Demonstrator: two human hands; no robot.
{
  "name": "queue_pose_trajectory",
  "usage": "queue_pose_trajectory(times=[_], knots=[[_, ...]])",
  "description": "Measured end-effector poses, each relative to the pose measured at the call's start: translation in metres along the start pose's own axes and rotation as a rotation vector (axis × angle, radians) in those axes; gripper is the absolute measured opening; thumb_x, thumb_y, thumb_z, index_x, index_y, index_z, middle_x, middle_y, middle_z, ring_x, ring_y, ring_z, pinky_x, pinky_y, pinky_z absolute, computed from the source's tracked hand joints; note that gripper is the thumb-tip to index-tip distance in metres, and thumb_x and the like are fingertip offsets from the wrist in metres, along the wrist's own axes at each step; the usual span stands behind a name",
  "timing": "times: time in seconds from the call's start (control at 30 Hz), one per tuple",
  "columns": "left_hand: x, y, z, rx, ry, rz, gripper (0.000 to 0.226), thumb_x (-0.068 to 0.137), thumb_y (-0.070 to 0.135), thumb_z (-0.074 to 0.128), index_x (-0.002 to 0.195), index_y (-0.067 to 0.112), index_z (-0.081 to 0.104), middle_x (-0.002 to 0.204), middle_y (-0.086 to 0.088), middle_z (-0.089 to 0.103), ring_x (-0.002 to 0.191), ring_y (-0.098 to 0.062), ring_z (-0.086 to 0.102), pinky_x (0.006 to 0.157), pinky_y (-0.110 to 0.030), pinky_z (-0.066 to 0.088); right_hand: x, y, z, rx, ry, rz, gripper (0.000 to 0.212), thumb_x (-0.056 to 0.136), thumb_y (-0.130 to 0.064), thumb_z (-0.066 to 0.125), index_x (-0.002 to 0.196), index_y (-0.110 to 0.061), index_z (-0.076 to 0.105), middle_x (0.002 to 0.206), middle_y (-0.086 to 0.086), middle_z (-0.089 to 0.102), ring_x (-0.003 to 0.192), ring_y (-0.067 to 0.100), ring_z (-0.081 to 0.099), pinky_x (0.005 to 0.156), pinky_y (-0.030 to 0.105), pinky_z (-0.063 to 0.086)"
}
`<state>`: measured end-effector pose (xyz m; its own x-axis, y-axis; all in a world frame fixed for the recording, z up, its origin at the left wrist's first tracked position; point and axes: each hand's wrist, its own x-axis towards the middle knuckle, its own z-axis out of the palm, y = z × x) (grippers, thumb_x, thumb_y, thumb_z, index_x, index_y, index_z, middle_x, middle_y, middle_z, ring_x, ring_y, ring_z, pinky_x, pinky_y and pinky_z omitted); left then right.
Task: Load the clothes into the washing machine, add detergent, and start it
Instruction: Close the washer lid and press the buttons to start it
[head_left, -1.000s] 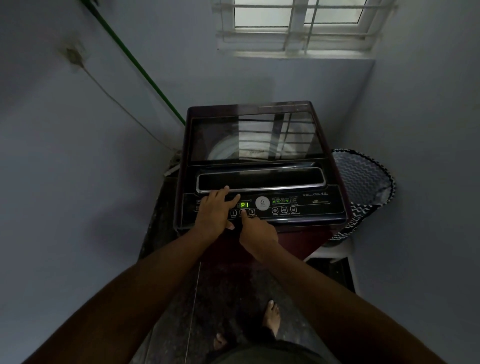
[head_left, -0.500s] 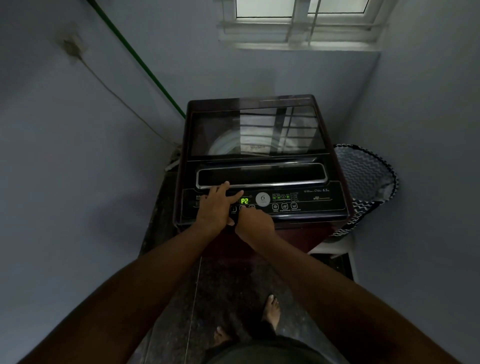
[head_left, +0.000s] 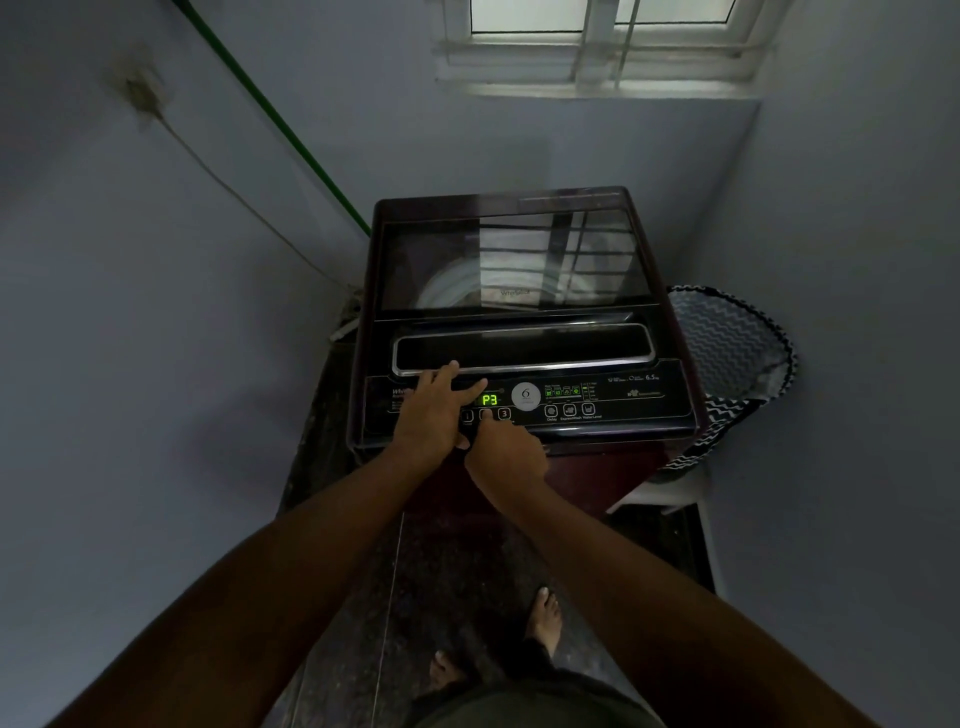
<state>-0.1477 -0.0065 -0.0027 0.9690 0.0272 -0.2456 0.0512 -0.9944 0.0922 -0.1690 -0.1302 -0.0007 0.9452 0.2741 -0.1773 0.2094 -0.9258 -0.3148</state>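
A dark maroon top-loading washing machine (head_left: 649, 462) stands in the corner with its glass lid (head_left: 441, 265) closed; the drum shows faintly through it. The black control panel (head_left: 623, 402) runs along the front, and its green display (head_left: 489, 400) reads P3. My left hand (head_left: 431, 410) lies flat on the left part of the panel, fingers spread toward the lid handle (head_left: 524, 347). My right hand (head_left: 506, 452) is curled with the index finger out, its tip on the middle button under the display. No clothes or detergent are in sight.
A black-and-white zigzag laundry basket (head_left: 737, 332) sits on a white stool (head_left: 670, 491) right of the machine. Walls close in on both sides. A green hose (head_left: 280, 124) and a cord (head_left: 244, 197) run down the left wall. My bare feet stand on the dark floor (head_left: 363, 623).
The display went from P1 to P2 to P3 while my right index finger stayed on the button. My left hand kept its place on the panel.
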Motion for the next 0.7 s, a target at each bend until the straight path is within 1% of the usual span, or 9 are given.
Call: queue_pose_trajectory(times=[0.07,0.2,0.3,0.37,0.43,0.5,0.53,0.63,0.7], knots=[[-0.001,-0.001,0.000,-0.002,-0.003,0.002,0.103,0.069,0.026,0.085,0.149,0.045,0.024,0.161,-0.006,0.013,0.145,-0.031,0.015,0.112,-0.056,0.032,0.002,-0.001,-0.001,0.001,0.003,0.013,0.024,0.093,-0.024,0.049,0.113,-0.013,0.057,0.089,0.002,0.067,0.078,0.021,0.066,0.062,0.031,0.046],[0.000,0.000,-0.002,-0.008,-0.014,-0.001,0.103,0.068,0.027,0.085,0.149,0.045,0.024,0.161,-0.006,0.012,0.145,-0.031,0.015,0.112,-0.055,0.032,-0.003,0.006,0.010,0.039,0.016,0.012,0.043,0.095,-0.023,0.042,0.138,-0.022,0.042,0.090,0.003,0.068,0.077,0.023,0.067,0.066,0.036,0.054],[-0.001,0.000,-0.001,-0.002,0.000,0.006,0.102,0.069,0.027,0.084,0.149,0.044,0.024,0.161,-0.007,0.013,0.146,-0.031,0.015,0.112,-0.055,0.032,0.006,0.005,0.004,0.068,-0.013,0.009,0.024,0.093,-0.026,0.046,0.114,-0.021,0.058,0.083,0.000,0.067,0.071,0.020,0.065,0.066,0.036,0.056],[-0.003,0.000,0.001,-0.007,0.020,0.012,0.101,0.069,0.025,0.084,0.149,0.044,0.025,0.161,-0.007,0.014,0.145,-0.030,0.015,0.112,-0.054,0.032,0.009,0.005,0.001,0.052,0.013,0.019,0.017,0.093,-0.029,0.048,0.101,-0.020,0.060,0.080,-0.001,0.068,0.067,0.017,0.063,0.064,0.033,0.054],[-0.002,0.000,0.001,-0.033,0.032,0.002,0.101,0.068,0.023,0.084,0.148,0.045,0.027,0.161,-0.006,0.014,0.145,-0.030,0.015,0.113,-0.055,0.031,0.004,0.008,0.006,0.036,0.040,0.019,0.027,0.096,-0.026,0.043,0.119,-0.022,0.057,0.082,0.000,0.067,0.066,0.018,0.061,0.059,0.030,0.047],[-0.002,0.000,0.002,-0.047,0.029,-0.009,0.102,0.067,0.023,0.085,0.148,0.045,0.027,0.161,-0.005,0.014,0.145,-0.030,0.015,0.112,-0.057,0.031,-0.006,0.012,0.013,0.029,0.029,-0.003,0.049,0.097,-0.022,0.039,0.145,-0.025,0.034,0.082,0.002,0.066,0.061,0.018,0.055,0.057,0.030,0.043],[-0.002,0.000,0.003,-0.046,0.028,-0.010,0.102,0.067,0.022,0.085,0.148,0.045,0.027,0.160,-0.005,0.014,0.145,-0.030,0.015,0.112,-0.057,0.031,-0.008,0.012,0.014,0.026,0.021,-0.005,0.053,0.097,-0.021,0.039,0.148,-0.026,0.028,0.083,0.003,0.066,0.061,0.019,0.054,0.057,0.030,0.043],[-0.001,0.001,0.002,-0.037,0.018,-0.007,0.102,0.067,0.023,0.085,0.148,0.044,0.027,0.161,-0.006,0.014,0.145,-0.031,0.015,0.112,-0.058,0.030,0.004,0.010,0.011,0.037,0.048,0.015,0.035,0.096,-0.025,0.041,0.129,-0.024,0.052,0.084,0.001,0.068,0.069,0.021,0.064,0.062,0.033,0.053],[0.000,0.002,0.002,-0.029,0.012,-0.005,0.101,0.068,0.025,0.085,0.148,0.044,0.027,0.161,-0.007,0.013,0.145,-0.032,0.014,0.113,-0.057,0.029,0.005,0.006,0.009,0.021,0.064,0.023,0.028,0.096,-0.029,0.042,0.117,-0.020,0.058,0.083,0.001,0.068,0.071,0.021,0.066,0.064,0.035,0.055]])
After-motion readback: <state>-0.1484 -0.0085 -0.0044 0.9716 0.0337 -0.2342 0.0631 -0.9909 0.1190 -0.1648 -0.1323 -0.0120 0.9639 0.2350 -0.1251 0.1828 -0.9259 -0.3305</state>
